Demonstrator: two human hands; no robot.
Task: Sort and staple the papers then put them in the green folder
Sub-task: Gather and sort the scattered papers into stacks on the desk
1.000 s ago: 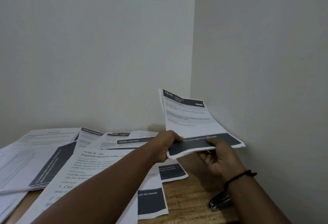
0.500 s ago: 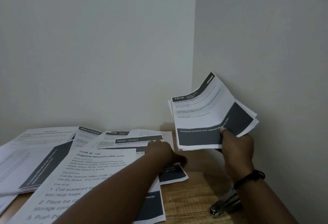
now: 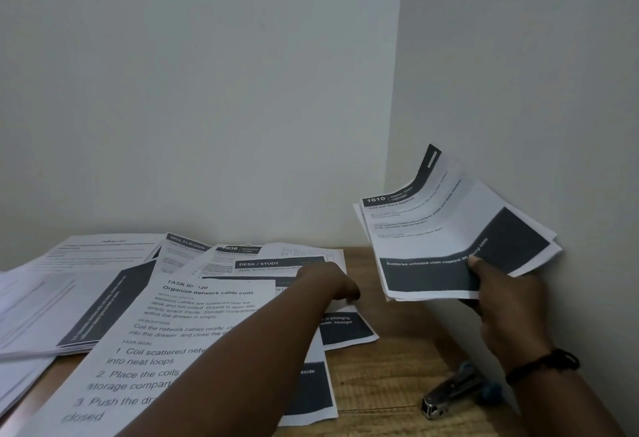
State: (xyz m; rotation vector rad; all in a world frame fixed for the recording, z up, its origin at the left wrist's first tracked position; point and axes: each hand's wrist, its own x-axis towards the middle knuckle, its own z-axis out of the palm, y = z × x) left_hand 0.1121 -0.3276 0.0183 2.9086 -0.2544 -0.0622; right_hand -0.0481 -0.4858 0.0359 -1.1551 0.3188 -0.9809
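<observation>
My right hand (image 3: 505, 298) grips a small sheaf of printed papers (image 3: 446, 229), headed "1610", by its lower edge and holds it tilted up near the right wall. My left hand (image 3: 328, 282) reaches across the table and rests, fingers curled down, on the sheets scattered at the middle, near a "DESK / STUDY" page (image 3: 273, 265). Whether it pinches a sheet is hidden by the hand itself. A metal stapler (image 3: 449, 393) lies on the wooden table (image 3: 383, 381) below my right wrist. No green folder is in view.
More printed sheets cover the table's left and middle, among them a large "TASK ID 120" page (image 3: 179, 333) in front and a stack (image 3: 52, 301) at the left. Two pale walls meet in a corner behind the table; the right wall runs close beside my right hand.
My left hand let go of the sheaf and dropped onto the scattered sheets. My right hand raised the sheaf and carried it right, toward the wall, where it now stays.
</observation>
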